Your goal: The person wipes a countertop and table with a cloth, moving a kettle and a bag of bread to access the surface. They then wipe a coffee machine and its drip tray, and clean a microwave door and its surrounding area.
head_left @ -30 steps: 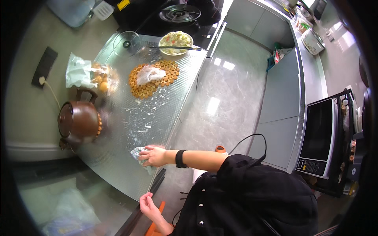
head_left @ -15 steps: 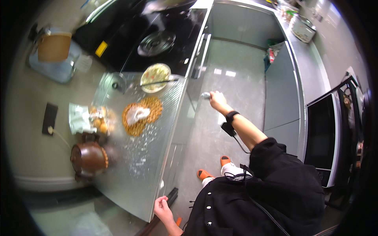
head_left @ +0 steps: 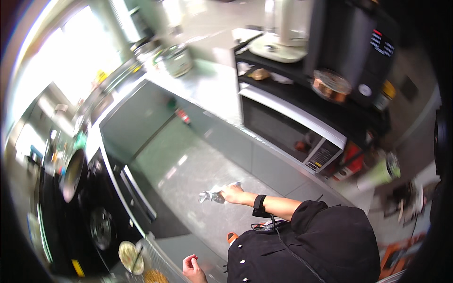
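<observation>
My right hand [head_left: 232, 193], fingers closed round a crumpled light cloth [head_left: 211, 196], is out over the floor, with a black band on its wrist. My left hand [head_left: 190, 266] is low in the view with curled fingers and nothing visible in them. It is beside the metal-topped counter, where a bowl [head_left: 126, 254] of pale food with chopsticks and some round golden pieces [head_left: 155, 277] show at the bottom edge.
The black stove [head_left: 85, 231] with a pan [head_left: 73, 177] is at left. A grey-cabinet counter [head_left: 212, 82] with a rice cooker [head_left: 174, 60], a black rack [head_left: 283, 73], a microwave [head_left: 278, 132] and dark appliance [head_left: 354, 56] runs across the back. An orange slipper [head_left: 232, 237] is below me.
My right hand lifted the cloth off the counter and swung out over the floor. The view has turned right toward the rack and window, leaving the counter at the lower left.
</observation>
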Tool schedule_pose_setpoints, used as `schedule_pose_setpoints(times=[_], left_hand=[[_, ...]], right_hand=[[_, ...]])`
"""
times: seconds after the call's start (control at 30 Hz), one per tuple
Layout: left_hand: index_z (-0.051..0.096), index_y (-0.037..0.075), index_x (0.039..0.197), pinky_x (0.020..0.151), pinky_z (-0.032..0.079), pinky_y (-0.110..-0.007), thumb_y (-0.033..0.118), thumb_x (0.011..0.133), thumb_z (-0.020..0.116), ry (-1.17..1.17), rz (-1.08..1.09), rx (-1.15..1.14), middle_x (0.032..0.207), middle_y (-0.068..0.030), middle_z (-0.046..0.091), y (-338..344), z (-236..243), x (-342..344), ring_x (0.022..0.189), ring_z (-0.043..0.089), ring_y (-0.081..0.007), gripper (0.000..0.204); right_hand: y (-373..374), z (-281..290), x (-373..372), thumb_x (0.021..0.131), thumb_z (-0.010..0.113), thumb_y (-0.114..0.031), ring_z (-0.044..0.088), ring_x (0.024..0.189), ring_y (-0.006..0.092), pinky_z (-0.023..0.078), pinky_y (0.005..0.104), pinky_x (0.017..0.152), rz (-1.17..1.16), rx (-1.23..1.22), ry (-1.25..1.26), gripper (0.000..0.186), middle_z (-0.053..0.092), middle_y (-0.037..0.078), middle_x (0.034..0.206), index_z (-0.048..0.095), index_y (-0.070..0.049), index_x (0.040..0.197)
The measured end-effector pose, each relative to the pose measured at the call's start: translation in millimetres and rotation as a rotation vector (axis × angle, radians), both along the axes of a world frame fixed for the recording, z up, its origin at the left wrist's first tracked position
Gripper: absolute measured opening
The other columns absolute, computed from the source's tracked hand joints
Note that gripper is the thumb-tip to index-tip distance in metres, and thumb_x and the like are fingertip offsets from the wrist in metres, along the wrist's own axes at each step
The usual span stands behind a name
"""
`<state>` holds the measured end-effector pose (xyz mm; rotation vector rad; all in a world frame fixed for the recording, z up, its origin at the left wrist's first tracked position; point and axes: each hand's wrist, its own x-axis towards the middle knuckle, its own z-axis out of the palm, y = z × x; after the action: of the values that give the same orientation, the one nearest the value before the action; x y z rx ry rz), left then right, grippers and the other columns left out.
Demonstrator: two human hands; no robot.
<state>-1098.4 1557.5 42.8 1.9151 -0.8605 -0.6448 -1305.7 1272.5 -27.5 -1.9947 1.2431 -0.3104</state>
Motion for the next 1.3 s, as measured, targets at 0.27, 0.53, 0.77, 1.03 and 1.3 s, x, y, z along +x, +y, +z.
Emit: schedule_pose_setpoints(times=[0.27,0.53,0.77,1.03,1.3], left_hand=[[0.055,0.001,0.102,0.067,0.051,-0.030,0.004,0.084,0.058,-0.066,-0.702,-0.123,0.083,-0.0117,0.068,-162.4,12.5,4.8,0.074,0.067,-0.0200,0.018],[0.041,0.000,0.130,0.089,0.045,-0.030,0.012,0.088,0.060,0.577,-1.387,-0.046,0.114,-0.0121,0.060,-244.8,22.9,-103.5,0.105,0.057,-0.0181,0.048],[0.060,-0.001,0.091,0.068,0.042,-0.025,0.017,0.093,0.054,0.537,-1.406,0.152,0.077,0.0017,0.058,-223.8,15.5,-156.2,0.074,0.050,-0.0074,0.019],[0.051,0.001,0.087,0.058,0.041,-0.031,0.022,0.094,0.048,0.216,-1.100,-0.187,0.066,-0.0073,0.054,-227.0,37.0,-197.9,0.062,0.048,-0.0141,0.023],[0.060,0.002,0.105,0.065,0.048,-0.036,0.037,0.072,0.076,-0.534,-1.720,-0.064,0.079,-0.0160,0.064,-225.7,61.2,-224.9,0.071,0.063,-0.0225,0.050]], right_hand=[[19.2,71.6,-51.5,0.091,0.054,-0.022,0.060,0.077,0.0129,0.046,0.0298,0.070,-0.584,-0.023,-0.453,0.023,0.067,0.007,0.087,0.062,-0.007,0.108],[88.6,119.9,-82.7,0.093,0.053,-0.025,0.062,0.085,0.0198,0.046,0.0330,0.080,-0.422,-0.240,-0.544,0.033,0.067,0.010,0.091,0.054,-0.009,0.121],[138.9,151.8,-128.5,0.089,0.058,-0.027,0.062,0.072,0.0366,0.047,0.0409,0.060,-0.602,-0.323,-0.095,0.031,0.063,0.019,0.079,0.059,-0.009,0.114],[148.8,152.6,-192.1,0.083,0.065,-0.033,0.065,0.079,0.0300,0.049,0.0387,0.067,-0.917,-0.251,-0.383,0.029,0.065,0.015,0.083,0.059,-0.006,0.093],[155.5,150.5,-238.5,0.075,0.069,-0.003,0.051,0.091,0.0101,0.041,0.0251,0.087,-0.541,0.198,-1.137,0.044,0.050,0.000,0.099,0.052,-0.012,0.114]])
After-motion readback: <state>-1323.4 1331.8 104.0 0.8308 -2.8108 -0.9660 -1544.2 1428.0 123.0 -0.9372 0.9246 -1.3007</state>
